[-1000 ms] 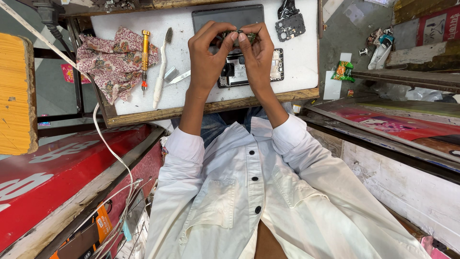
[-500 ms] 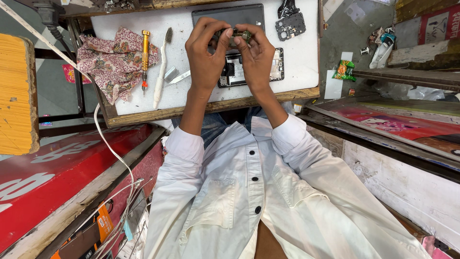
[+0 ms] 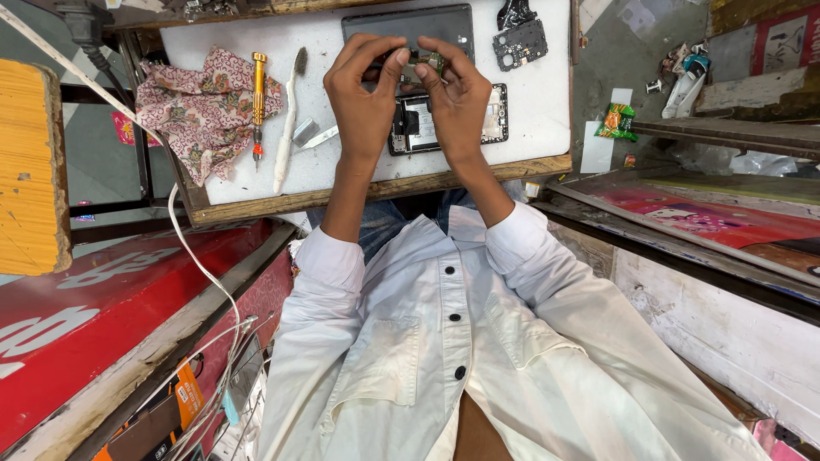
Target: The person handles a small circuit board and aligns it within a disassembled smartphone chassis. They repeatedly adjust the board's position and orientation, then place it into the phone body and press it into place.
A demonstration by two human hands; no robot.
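I have both hands raised at upper centre of the frame. Left hand (image 3: 366, 102) and right hand (image 3: 457, 102) pinch a small part (image 3: 424, 60) between their fingertips, above the opened phone (image 3: 448, 119). Step in hand: inspecting the part. Seating it calls for fine alignment.

The counter (image 3: 547, 128) is white with a brown wooden edge. On it lies a cloth (image 3: 201, 107) — pink and cream, flowered — beside a gold and red screwdriver (image 3: 258, 102) and a white brush (image 3: 289, 128). The opened phone (image 3: 448, 119) is black and grey inside. The shirt (image 3: 444, 358) is white with dark buttons — a green packet (image 3: 617, 121) lies off the counter.
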